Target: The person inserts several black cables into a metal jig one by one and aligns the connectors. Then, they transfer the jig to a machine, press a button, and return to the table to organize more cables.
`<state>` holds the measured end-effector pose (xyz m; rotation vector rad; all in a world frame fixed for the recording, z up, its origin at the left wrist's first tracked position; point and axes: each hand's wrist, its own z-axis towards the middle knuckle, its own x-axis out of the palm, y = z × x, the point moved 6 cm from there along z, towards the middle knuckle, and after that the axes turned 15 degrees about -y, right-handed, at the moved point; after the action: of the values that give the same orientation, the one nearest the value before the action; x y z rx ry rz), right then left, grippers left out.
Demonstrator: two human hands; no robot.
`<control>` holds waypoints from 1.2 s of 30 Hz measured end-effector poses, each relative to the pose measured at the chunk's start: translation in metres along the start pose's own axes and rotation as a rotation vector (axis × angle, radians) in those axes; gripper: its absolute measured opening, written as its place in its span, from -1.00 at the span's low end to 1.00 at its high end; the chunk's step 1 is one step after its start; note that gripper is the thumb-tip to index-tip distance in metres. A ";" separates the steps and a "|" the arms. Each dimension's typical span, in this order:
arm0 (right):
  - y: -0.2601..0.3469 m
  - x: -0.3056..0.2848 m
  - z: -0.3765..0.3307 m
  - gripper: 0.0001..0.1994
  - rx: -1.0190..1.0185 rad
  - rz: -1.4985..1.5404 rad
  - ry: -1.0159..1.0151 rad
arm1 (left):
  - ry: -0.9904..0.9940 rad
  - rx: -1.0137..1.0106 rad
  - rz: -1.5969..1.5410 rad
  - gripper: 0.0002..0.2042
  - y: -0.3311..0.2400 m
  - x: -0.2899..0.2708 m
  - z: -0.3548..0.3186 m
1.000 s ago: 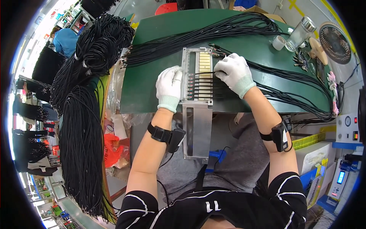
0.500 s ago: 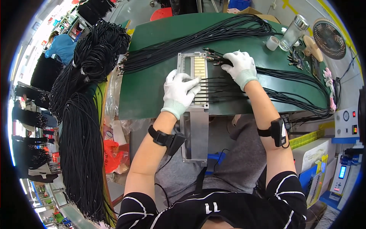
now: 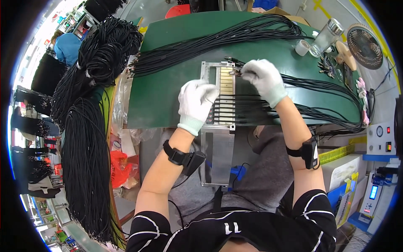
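Your left hand [image 3: 195,101], in a white glove, lies flat with fingers spread on the left part of the metal fixture [image 3: 222,94], fingertips over the row of black cables [image 3: 252,107] seated in its slots. It grips nothing. Your right hand [image 3: 260,77], also gloved, sits at the upper right corner of the fixture with thumb and fingertips pressed together on the end of one cable.

The fixture lies on the green desk [image 3: 163,90] near its front edge, and a metal plate [image 3: 218,155] continues from it past that edge toward your lap. Seated cables run right across the desk and hang over its right side. A second bundle of cables [image 3: 218,38] crosses the far half of the desk. Bare desk surface lies to the left of the fixture, up to the left edge, where large coils of black cable [image 3: 88,117] hang. A glass jar [image 3: 325,35] and a small fan [image 3: 367,40] stand at the far right corner, well apart from both hands.
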<state>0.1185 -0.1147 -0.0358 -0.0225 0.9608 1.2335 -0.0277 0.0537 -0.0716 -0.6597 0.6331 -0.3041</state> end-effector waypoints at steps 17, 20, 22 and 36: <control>0.021 0.017 -0.021 -0.89 -0.112 0.142 0.172 | -0.070 -0.037 0.027 -0.79 0.023 -0.005 0.013; 0.012 0.017 -0.020 -0.89 -0.086 0.054 0.190 | -0.165 -0.011 0.046 -0.79 0.027 -0.005 0.011; 0.009 0.017 -0.020 -0.89 -0.071 0.009 0.198 | -0.148 -0.012 0.031 -0.79 0.030 -0.003 0.010; 0.019 0.018 -0.021 -0.93 -0.190 -0.054 0.165 | -0.023 0.087 0.069 -0.74 0.011 0.004 0.009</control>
<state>0.0912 -0.1041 -0.0513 -0.3026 0.9754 1.2835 -0.0180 0.0647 -0.0753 -0.5562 0.6160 -0.2578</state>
